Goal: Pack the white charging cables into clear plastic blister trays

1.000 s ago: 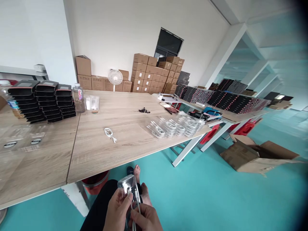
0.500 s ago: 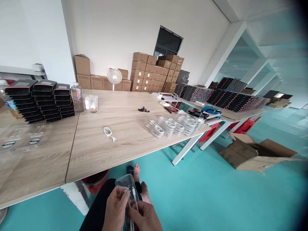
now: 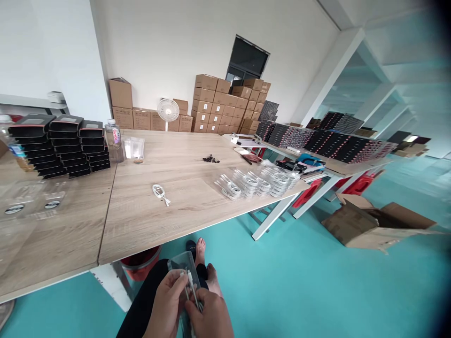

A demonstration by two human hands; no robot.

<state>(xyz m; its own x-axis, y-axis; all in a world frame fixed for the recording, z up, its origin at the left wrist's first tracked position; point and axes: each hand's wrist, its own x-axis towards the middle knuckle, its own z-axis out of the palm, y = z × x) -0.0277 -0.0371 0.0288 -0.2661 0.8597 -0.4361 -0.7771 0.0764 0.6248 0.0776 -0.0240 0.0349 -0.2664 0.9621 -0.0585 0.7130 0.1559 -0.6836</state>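
Low in the view, over my lap, my left hand point(image 3: 165, 307) grips a clear plastic tray point(image 3: 181, 263) from its left side. My right hand point(image 3: 210, 317) pinches a white cable point(image 3: 192, 284) whose plug end lies against the tray. Both hands are closed and touch each other. On the wooden table point(image 3: 148, 220) in front lies one coiled white cable point(image 3: 160, 193), and a row of bagged white cables point(image 3: 257, 182) sits near the table's right corner.
Stacks of black boxes point(image 3: 58, 145), a water bottle point(image 3: 114, 140) and clear trays point(image 3: 30, 199) stand on the left. Small black parts point(image 3: 211, 159) lie mid-table. A fan point(image 3: 168, 112) and cartons point(image 3: 225, 105) line the back wall. An open carton point(image 3: 377, 223) lies on the teal floor.
The tray has tilted and sunk a little in my hands. My right hand has shifted up along the cable toward the plug end.
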